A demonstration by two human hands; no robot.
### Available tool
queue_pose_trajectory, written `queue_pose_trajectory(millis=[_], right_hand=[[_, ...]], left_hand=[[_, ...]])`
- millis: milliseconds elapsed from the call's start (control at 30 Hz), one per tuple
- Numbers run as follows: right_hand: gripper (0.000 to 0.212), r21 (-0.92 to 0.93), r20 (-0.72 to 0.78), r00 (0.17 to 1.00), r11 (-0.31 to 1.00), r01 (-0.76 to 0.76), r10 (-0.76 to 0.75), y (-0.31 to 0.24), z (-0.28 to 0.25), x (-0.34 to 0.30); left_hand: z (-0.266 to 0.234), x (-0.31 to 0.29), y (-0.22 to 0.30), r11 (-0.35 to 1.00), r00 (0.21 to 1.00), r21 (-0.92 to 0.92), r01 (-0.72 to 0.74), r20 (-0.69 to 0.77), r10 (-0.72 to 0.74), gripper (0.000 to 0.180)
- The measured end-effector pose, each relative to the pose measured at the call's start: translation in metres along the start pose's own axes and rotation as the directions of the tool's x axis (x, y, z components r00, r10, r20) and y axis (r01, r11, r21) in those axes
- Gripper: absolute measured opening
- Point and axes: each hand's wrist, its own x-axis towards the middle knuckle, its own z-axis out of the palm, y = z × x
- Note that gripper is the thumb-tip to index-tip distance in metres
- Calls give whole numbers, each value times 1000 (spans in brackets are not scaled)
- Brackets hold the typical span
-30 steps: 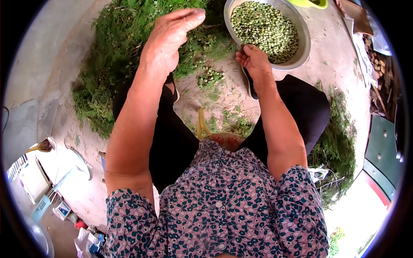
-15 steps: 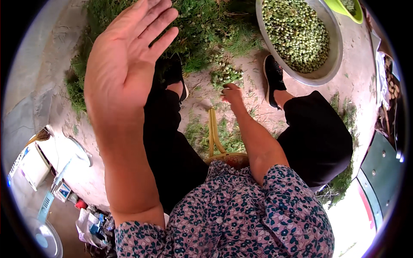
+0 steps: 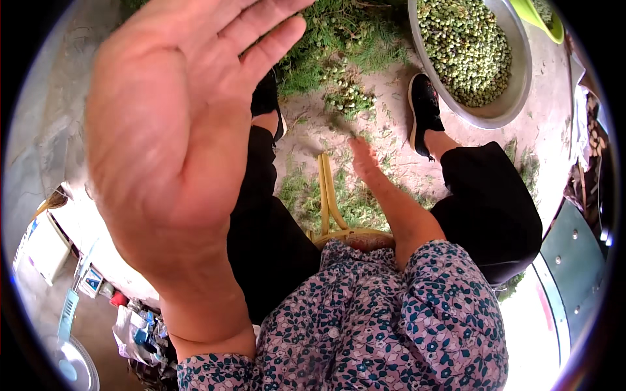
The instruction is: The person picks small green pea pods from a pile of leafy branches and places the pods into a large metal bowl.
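My left hand [image 3: 176, 124] is raised close in front of the view, palm showing and fingers spread, with nothing in it; the upper edge cuts off some fingertips. Low over the floor between my feet is my right hand [image 3: 365, 158], its fingers closed and blurred. A smeared green sprig [image 3: 342, 124] sticks out from its fingertips. Just beyond lies a small heap of round green seed cones [image 3: 349, 98] with bits of leaf. Behind that spreads a big pile of feathery green branches [image 3: 345, 32], partly covered by my left hand.
A wide metal basin [image 3: 521, 98] of green cones stands at the far right, beside a lime-green container [image 3: 554, 29]. My black shoes [image 3: 424, 107] flank the small heap. A yellow-framed seat [image 3: 324, 189] is under me. Household clutter [image 3: 140, 332] lies at the lower left.
My left hand has come closer to the view and looks larger. My right hand has drawn slightly back from the small heap, with a blurred sprig now at its fingertips.
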Motion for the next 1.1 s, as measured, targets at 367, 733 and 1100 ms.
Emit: queue_pose_trajectory(millis=[367, 733, 1100], right_hand=[[35, 79, -143, 976, 981, 177, -165, -52, -3, 23], [19, 193, -590, 798, 939, 286, -122, -13, 3, 63], [32, 177, -252, 952, 958, 224, -175, -32, 21, 37]], left_hand=[[-2, -3, 1, 1000, 1000, -13, 0, 22, 0, 39], [3, 4, -5, 1000, 999, -19, 13, 38, -12, 39], [14, -5, -5, 1000, 999, 21, 1, 35, -2, 39]])
